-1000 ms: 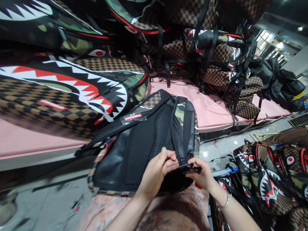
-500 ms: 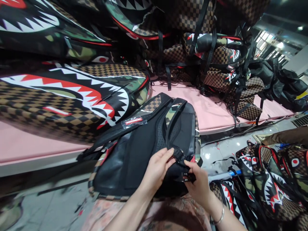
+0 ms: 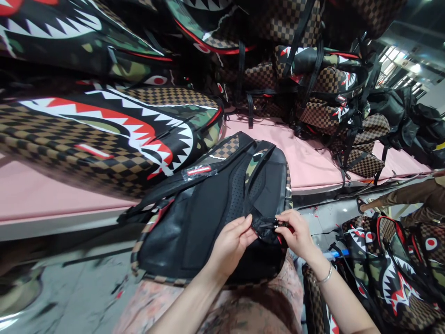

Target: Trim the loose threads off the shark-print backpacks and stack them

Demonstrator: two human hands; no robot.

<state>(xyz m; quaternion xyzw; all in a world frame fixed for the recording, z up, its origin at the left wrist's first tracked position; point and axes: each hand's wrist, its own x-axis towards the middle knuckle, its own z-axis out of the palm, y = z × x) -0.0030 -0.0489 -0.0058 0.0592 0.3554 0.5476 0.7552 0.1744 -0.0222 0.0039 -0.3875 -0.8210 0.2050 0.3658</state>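
l hand & r hand, grips closed on black strap of backpack, ctr of frame; worktop w/ more bags behind, upper half of frame.

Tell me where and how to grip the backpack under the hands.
Probably by the shoulder strap with the plastic-wrapped red label, from the person's left, fingers closing around its width. It is long and narrow, slants across the upturned back panel, and lies clear of the left hand and right hand, both at the other strap.
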